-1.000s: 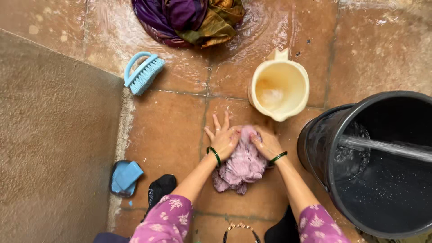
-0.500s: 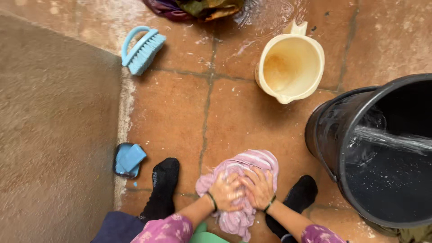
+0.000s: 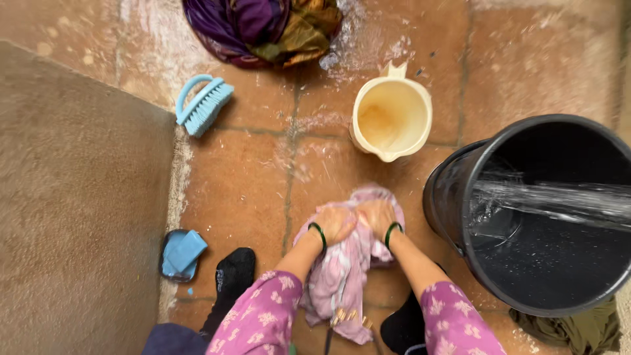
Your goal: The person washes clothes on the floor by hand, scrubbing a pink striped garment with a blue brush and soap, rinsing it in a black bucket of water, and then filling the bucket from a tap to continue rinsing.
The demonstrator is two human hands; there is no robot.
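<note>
A wet pink cloth [image 3: 342, 276] lies bunched on the terracotta tile floor [image 3: 243, 190] in front of me. My left hand [image 3: 334, 222] and my right hand [image 3: 374, 215] sit side by side on its upper part, both gripping the fabric. Each wrist carries a green bangle, and my sleeves are pink with a flower print. My black-socked feet [image 3: 231, 276] show at the bottom, either side of the cloth.
A cream plastic jug [image 3: 391, 118] stands beyond the cloth. A black bucket [image 3: 460, 164] at right takes a stream of water. A blue scrubbing brush [image 3: 202, 104], a blue soap bar in a dish [image 3: 181, 253], a purple clothes heap [image 3: 263, 26] and a raised concrete slab [image 3: 72, 197] lie around.
My hands pulled the pink cloth back toward me from near the jug, then pushed it a little forward again. The view shifted with my head.
</note>
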